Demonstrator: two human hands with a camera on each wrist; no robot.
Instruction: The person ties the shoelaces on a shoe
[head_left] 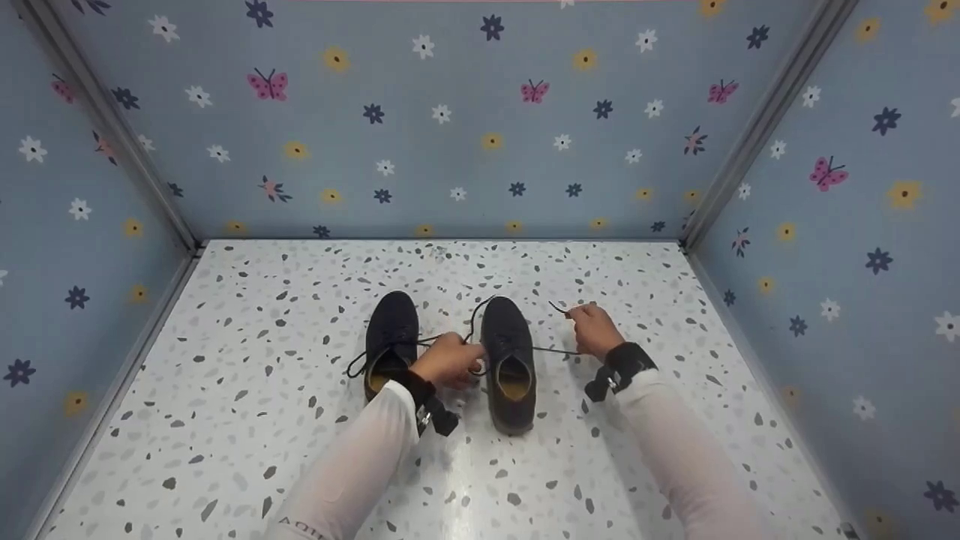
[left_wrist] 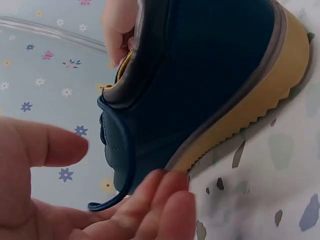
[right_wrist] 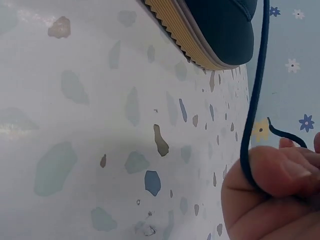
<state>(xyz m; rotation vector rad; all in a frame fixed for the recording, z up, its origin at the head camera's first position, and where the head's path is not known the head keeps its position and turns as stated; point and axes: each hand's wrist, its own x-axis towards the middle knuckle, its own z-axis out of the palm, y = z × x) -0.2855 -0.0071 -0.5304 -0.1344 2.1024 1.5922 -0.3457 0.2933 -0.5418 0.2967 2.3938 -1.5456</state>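
Two dark lace-up shoes stand side by side on the floor, a left shoe [head_left: 391, 311] and a right shoe [head_left: 505, 319]. My left hand [head_left: 450, 361] is between them, close to the right shoe's inner side. In the left wrist view its thumb and fingers [left_wrist: 172, 200] are spread apart, and one end of a navy shoelace [left_wrist: 129, 150] hangs down onto them. Out to the right, my right hand [head_left: 596, 330] grips the right shoe's other lace end [right_wrist: 257, 85], which runs taut from the shoe. Its loose tip sticks out past the fingers.
White speckled floor [head_left: 247, 420] surrounds the shoes. Flower-and-butterfly panels [head_left: 450, 165] rise at the back and on both sides, meeting at grey corner posts [head_left: 765, 120]. The left shoe's tied lace loop [head_left: 355, 365] lies out at its left.
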